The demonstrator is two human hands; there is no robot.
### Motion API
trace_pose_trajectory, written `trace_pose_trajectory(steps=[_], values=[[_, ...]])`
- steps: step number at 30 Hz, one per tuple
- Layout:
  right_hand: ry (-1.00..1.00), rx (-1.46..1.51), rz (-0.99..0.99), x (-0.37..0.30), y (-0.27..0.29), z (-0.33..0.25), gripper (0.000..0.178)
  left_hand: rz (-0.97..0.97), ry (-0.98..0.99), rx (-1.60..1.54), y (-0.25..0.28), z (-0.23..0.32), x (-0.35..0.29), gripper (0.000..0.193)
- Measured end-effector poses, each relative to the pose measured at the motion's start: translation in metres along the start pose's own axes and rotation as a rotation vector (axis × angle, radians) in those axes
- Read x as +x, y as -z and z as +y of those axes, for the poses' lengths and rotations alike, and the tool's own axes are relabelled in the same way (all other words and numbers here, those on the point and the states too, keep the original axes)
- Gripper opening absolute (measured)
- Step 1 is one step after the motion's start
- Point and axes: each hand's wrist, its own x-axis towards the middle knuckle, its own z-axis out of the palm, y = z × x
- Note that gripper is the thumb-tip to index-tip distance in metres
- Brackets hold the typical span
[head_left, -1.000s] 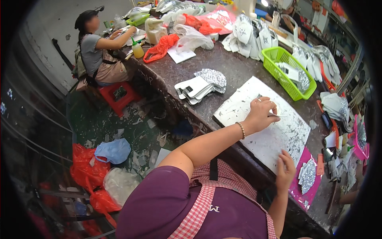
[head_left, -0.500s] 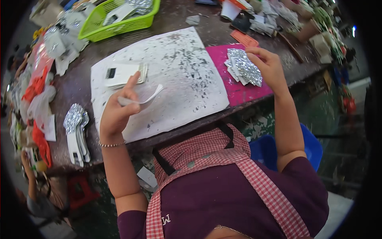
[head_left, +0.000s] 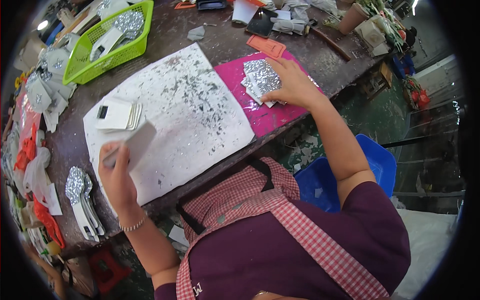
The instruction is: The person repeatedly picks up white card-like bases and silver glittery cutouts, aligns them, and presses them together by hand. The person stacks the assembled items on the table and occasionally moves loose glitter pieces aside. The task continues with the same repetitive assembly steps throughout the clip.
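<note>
My left hand (head_left: 117, 175) is closed on a flat white card piece (head_left: 140, 142), which is blurred and tilted above the white sheet (head_left: 195, 105). Just beyond it lies a stack of white card pieces (head_left: 117, 114) with a small dark rectangle on the top one. My right hand (head_left: 295, 87) spreads over a fanned pile of silver glitter pieces (head_left: 261, 75) on a pink sheet (head_left: 245, 112). Its thumb and forefinger stand apart at opposite edges of the pile, touching it. At the table's left, a second fanned bundle of silver-topped white pieces (head_left: 82, 200) lies.
A green plastic basket (head_left: 107, 60) with glitter and white pieces stands at the far left. Plastic bags (head_left: 37, 165) crowd the left edge. An orange tag (head_left: 266, 46), a dark phone-like slab (head_left: 262, 22) and a wooden-handled tool (head_left: 330, 44) lie at the back. A blue bin (head_left: 320, 185) is below the table.
The whole view has shifted and turned. My left hand has drawn nearer to me with the white card piece. My right hand's thumb and forefinger have spread across the glitter pile.
</note>
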Motion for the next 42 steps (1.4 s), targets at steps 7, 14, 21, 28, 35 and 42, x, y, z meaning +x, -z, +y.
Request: trace_pose_trajectory(steps=[7,14,21,28,35,42], values=[[0.196,-0.004,0.355,-0.022,-0.016,0.004,0.097,0.322,-0.242,0.729,-0.028,-0.002,-0.021,0.056],[0.234,0.181,0.646,-0.028,-0.03,0.005,0.079,0.127,-0.509,0.923,-0.094,0.015,-0.033,0.05],[-0.066,1.244,0.177,-0.012,0.002,0.012,0.027,-0.402,-0.247,0.289,-0.204,0.038,-0.009,0.035],[-0.068,1.631,0.202,-0.02,-0.006,-0.013,0.021,-0.527,-0.01,-0.025,-0.238,0.01,0.02,0.026],[-0.211,1.864,-0.066,-0.016,0.005,-0.017,0.02,-0.439,0.225,-0.343,-0.215,0.027,0.025,0.017],[-0.021,1.594,-0.097,-0.019,-0.006,-0.032,0.012,-0.354,0.139,-0.33,-0.179,0.025,0.022,0.019]])
